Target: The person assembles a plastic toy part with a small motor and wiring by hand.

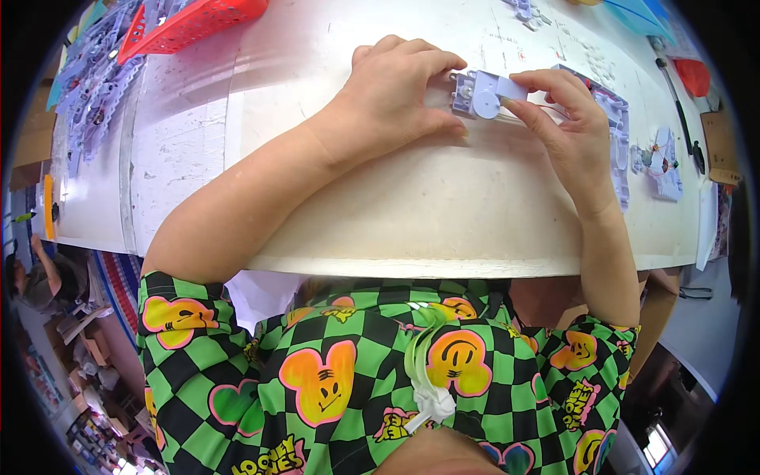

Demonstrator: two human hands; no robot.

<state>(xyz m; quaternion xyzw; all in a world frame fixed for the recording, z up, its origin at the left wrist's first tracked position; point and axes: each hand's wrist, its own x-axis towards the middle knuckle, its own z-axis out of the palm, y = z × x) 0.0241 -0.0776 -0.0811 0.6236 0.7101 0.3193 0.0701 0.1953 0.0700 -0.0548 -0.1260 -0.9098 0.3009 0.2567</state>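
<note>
A small pale plastic assembly [484, 96] with a round disc on its face and thin wires [546, 108] trailing to the right is over the far part of the table. My right hand [571, 119] pinches its right end between thumb and fingers. At its left end, my left hand [384, 93] has thumb and index spread apart. Whether those fingertips touch the part is hard to tell; the hand does not close on it. Just beyond my right hand lies a pale plastic housing [622, 158], partly covered by that hand.
A red perforated basket [202, 25] stands at the far left, beside a heap of pale plastic parts [91, 111]. On the right lie another wired plastic part [665, 165] and a black rod [674, 99]. A blue container [643, 17] is at the far right. A person [49, 277] is off to the left.
</note>
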